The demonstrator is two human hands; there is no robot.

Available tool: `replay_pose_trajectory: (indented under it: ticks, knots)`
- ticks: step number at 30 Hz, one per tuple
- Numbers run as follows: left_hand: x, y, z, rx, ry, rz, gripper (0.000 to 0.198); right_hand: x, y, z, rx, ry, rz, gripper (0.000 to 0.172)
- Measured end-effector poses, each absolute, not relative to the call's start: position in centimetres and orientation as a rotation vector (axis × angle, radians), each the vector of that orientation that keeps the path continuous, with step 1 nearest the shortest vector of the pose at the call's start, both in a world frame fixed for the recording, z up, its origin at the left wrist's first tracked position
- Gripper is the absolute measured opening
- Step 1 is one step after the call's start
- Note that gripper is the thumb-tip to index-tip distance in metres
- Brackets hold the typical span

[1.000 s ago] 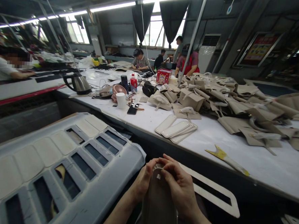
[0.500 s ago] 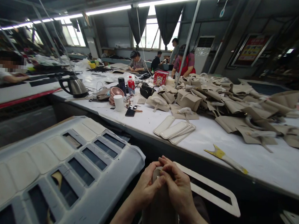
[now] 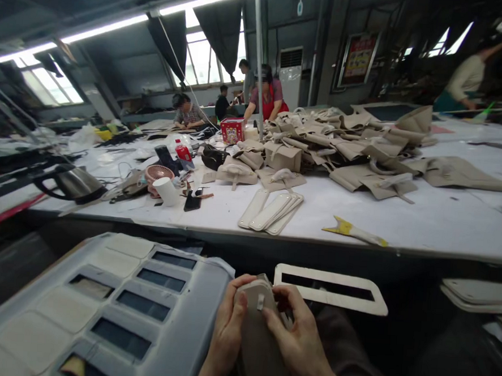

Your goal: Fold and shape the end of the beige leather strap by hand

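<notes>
Near centre: left hand [image 3: 229,328] and right hand [image 3: 297,338] are both gripping one taupe panel [image 3: 259,330]. One slotted tray [image 3: 111,310] is lying left; one white frame [image 3: 330,283] right; one worktable [image 3: 423,221] beyond.

Both hands [image 3: 263,330] have slid lower on the taupe piece [image 3: 262,347], baring its rounded end.
</notes>
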State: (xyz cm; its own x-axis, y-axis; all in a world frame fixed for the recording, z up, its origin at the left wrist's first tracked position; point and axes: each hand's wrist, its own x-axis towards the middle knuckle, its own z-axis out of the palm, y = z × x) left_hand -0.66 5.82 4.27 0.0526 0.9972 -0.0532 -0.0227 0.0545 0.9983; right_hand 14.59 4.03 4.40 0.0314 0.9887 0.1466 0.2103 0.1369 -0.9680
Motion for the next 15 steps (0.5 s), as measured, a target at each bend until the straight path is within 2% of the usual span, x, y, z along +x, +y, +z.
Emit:
replay_pose_trajectory:
  ticks: [3,8,10,15]
  knots:
    - [-0.4,5.9,3.6,1.204,1.259,1.162,0.048,14.4,3.9,4.9,-1.248,-1.433,0.91,0.012]
    - [-0.5,6.0,3.1,1.232,1.175,1.144,0.052,14.7,4.5,5.3,-1.21,-1.47,0.882,0.022]
    - [-0.5,6.1,3.2,1.262,1.128,1.15,0.054,14.9,4.9,5.5,-1.212,-1.435,0.919,0.017]
    - [0.5,6.1,4.1,1.301,1.187,1.15,0.045,15.0,5.8,5.6,-1.261,-1.32,1.047,0.025]
